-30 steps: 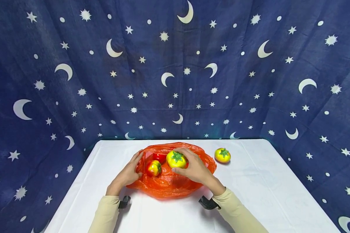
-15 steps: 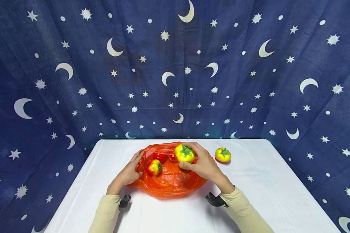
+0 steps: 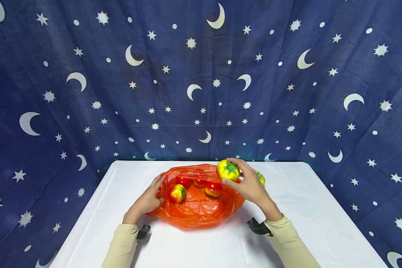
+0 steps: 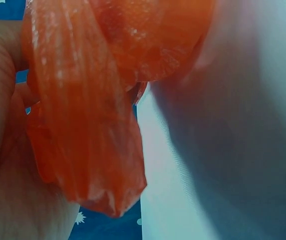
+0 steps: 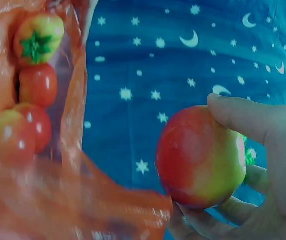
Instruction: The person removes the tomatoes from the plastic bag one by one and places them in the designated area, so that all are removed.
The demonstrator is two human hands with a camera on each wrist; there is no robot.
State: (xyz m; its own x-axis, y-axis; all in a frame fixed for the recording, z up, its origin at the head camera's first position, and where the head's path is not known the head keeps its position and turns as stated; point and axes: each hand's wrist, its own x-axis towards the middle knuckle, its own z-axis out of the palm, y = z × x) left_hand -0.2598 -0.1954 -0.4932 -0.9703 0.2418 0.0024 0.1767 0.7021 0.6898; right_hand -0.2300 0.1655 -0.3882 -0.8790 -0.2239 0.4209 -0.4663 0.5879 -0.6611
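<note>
An orange-red plastic bag [image 3: 194, 219] lies with its mouth spread on the table. My left hand [image 3: 149, 197] grips its left edge, and in the left wrist view a crumpled fold of the bag [image 4: 87, 135] hangs beside the thumb. Several tomatoes sit inside, among them a red-and-yellow tomato [image 3: 176, 193] and a redder tomato [image 3: 213, 189]. Above the bag's far right rim, my right hand [image 3: 252, 188] holds a yellow-green and red tomato [image 5: 198, 157] between thumb and fingers, its green leafy top facing up. Past that hand, another yellow tomato [image 3: 261, 178] is partly hidden.
A white cloth covers the table [image 3: 308, 223], with its far edge just beyond the bag. Behind it hangs a dark blue curtain [image 3: 174, 93] patterned with moons and stars. Each wrist wears a black camera, such as the right wrist camera [image 3: 258, 227].
My right hand has carried its tomato up and rightward, from over the bag's middle to its far right rim. More tomatoes in the bag show now. The left hand has stayed put.
</note>
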